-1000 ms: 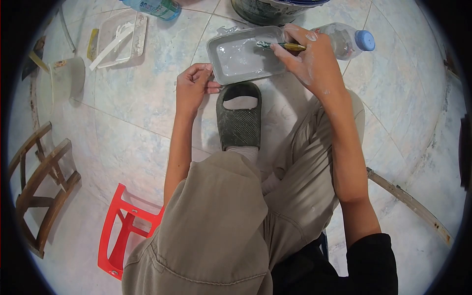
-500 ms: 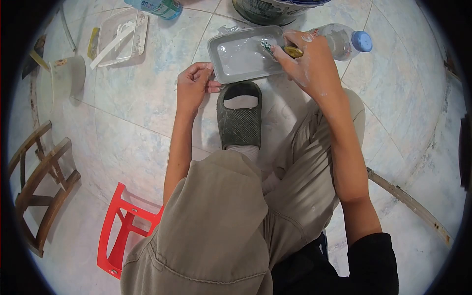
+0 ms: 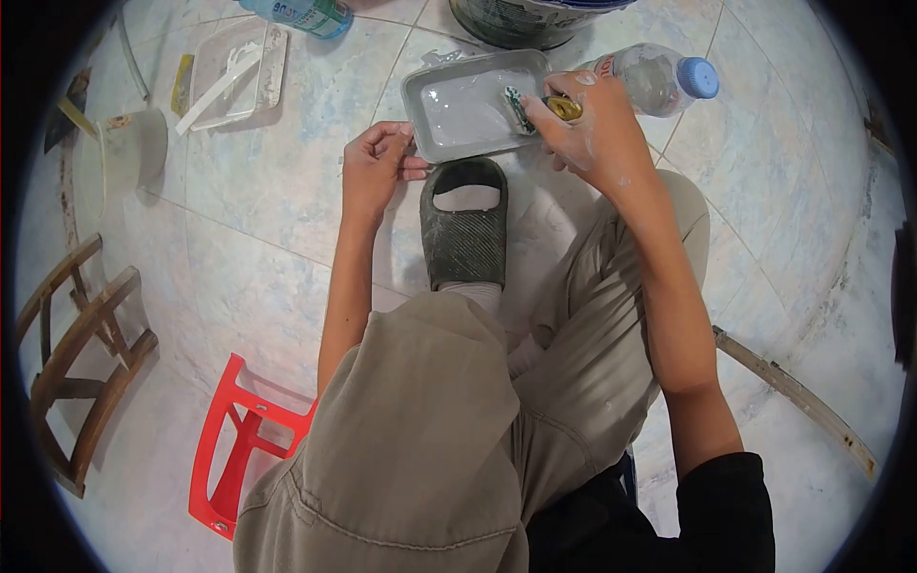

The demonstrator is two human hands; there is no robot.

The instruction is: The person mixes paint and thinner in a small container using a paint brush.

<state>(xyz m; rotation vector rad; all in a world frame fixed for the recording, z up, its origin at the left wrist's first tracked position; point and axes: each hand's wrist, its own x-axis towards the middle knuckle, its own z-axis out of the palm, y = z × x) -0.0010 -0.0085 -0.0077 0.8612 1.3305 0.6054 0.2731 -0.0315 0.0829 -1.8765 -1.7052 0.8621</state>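
A grey rectangular tray (image 3: 435, 150) of pale, wet paint lies on the floor beyond my foot. Around its near left corner, my left hand (image 3: 380, 158) has its thumb and fingers closed at the rim. My right hand (image 3: 594, 124), smeared with white paint, grips a yellow-handled paint tool (image 3: 564, 108) over the tray's right side. The tool's narrow green-and-white head (image 3: 519, 111) is at the paint, and the fingers hide part of the handle. Just beyond that hand, a clear plastic bottle with a blue cap (image 3: 698, 78) lies on its side.
Beyond the tray stands a paint bucket (image 3: 521, 33). A clear tub (image 3: 272, 91) with a white strip across it is at the upper left. Wooden frame pieces (image 3: 91, 372) and a red frame piece (image 3: 229, 458) lie left. My dark slipper (image 3: 465, 239) is close below the tray.
My right hand has shifted slightly toward me, and the tool's head has turned more into view and moved a little lower over the paint. The left hand has stayed at the rim.
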